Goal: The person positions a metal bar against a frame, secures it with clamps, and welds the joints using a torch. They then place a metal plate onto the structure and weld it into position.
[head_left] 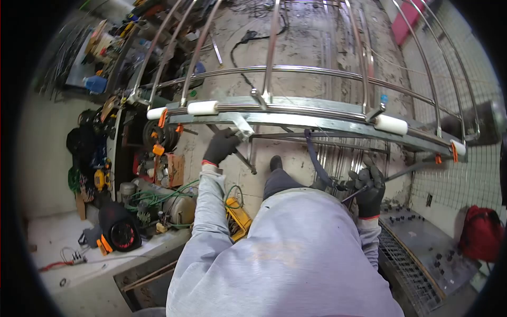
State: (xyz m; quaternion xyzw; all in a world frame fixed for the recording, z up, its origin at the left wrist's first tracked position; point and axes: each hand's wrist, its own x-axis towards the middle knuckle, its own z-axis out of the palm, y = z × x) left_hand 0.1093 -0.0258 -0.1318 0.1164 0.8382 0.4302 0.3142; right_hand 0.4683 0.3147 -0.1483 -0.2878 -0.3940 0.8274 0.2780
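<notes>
Under the long metal rail (311, 122) of a tubular frame, my left hand (222, 146) in a black glove is closed on a pale, shiny piece (242, 127) that overlaps the rail's near edge. My right hand (369, 185), also gloved, is low on the right with its fingers curled. A dark strap (317, 161) hangs from below the rail and runs down to these fingers; its end is hidden among them. Behind this hand passes a dark bar (409, 170). White sleeves (203, 108) and orange clamps (162, 118) sit along the rail.
Upright shiny tubes (271, 42) rise beyond the rail. On the left are a compressor (179, 210) with green hose, a yellow case (238, 216) and a black speaker (119, 227). A red backpack (480, 232) and a metal plate (430, 243) lie to the right.
</notes>
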